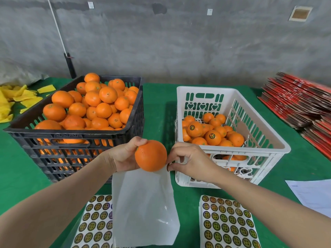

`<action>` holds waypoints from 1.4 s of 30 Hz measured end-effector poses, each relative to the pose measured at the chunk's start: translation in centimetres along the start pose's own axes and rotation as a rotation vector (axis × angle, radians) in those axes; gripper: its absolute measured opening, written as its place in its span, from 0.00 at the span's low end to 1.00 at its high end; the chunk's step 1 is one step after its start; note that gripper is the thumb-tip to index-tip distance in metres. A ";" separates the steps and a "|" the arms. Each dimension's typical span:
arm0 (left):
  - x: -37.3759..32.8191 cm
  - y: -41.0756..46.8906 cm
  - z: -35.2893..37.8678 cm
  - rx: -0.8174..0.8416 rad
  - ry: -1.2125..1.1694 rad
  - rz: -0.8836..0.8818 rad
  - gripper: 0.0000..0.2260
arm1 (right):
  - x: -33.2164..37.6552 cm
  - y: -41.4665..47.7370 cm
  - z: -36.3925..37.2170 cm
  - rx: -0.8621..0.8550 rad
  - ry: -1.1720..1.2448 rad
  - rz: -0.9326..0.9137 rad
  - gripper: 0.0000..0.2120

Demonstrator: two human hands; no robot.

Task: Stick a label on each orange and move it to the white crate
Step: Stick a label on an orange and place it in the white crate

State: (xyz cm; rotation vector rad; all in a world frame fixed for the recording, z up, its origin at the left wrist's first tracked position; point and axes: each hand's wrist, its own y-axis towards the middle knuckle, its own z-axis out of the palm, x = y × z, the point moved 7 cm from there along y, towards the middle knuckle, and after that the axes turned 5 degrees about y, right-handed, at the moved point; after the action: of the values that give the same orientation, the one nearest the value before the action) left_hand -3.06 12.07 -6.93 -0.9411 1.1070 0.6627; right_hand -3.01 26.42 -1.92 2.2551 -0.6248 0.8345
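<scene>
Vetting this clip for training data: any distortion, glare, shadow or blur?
Head view: the wide lens stretches both forearms; light is soft, with one shadow on the green cloth beside the white crate; faint glare on the white sheet; the held orange is sharp.

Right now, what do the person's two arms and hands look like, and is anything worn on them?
The left hand and right hand wear no gloves; no ring, watch or bracelet shows. The left forearm and right forearm show no sleeves within the picture.
</scene>
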 end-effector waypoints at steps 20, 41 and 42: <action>6.0 -0.5 2.1 0.155 0.189 -0.234 0.47 | -1.4 -0.6 -3.2 -0.191 0.318 0.356 0.09; 1.7 0.9 1.5 -0.201 -0.286 -0.172 0.33 | -0.3 0.2 -1.3 -0.117 0.450 0.472 0.08; 1.5 0.9 1.5 -0.208 -0.266 -0.182 0.33 | -0.3 0.3 -1.4 -0.123 0.433 0.467 0.08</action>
State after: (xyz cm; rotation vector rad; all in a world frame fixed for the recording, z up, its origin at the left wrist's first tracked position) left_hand -2.65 13.84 -8.39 -1.0817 0.7172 0.7382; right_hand -3.97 27.28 -1.16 1.7546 -0.9732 1.4184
